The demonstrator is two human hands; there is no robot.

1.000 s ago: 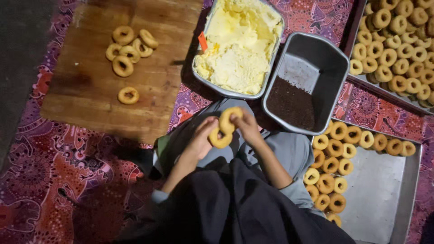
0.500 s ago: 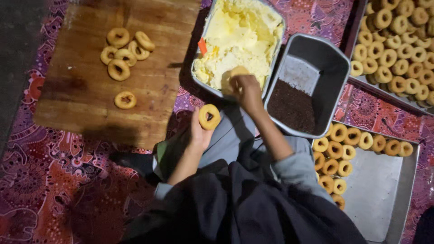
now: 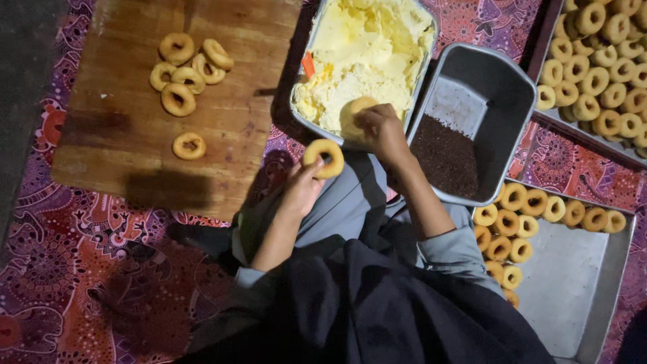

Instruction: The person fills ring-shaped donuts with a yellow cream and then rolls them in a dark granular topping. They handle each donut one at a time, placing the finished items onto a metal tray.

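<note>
My left hand [image 3: 301,187] holds one golden ring-shaped pastry [image 3: 323,157] up by its edge, just below the near rim of a metal tray of pale yellow cream [image 3: 364,54]. My right hand [image 3: 381,129] grips a second ring pastry [image 3: 355,116] and presses it against the cream at the tray's near edge. Beside it on the right stands a grey metal pan [image 3: 495,94] with dark chocolate sprinkles [image 3: 445,155] in its near half.
A wooden board [image 3: 222,101] at the left carries several plain rings [image 3: 185,71]. A metal tray [image 3: 579,283] at the lower right holds several rings along its left and top edges. Another tray of rings [image 3: 600,61] lies at the top right. Patterned red cloth [image 3: 87,269] covers the floor.
Both hands held the two rings together over my lap; my right hand then carried one ring up to the cream tray, while my left hand kept the other below it.
</note>
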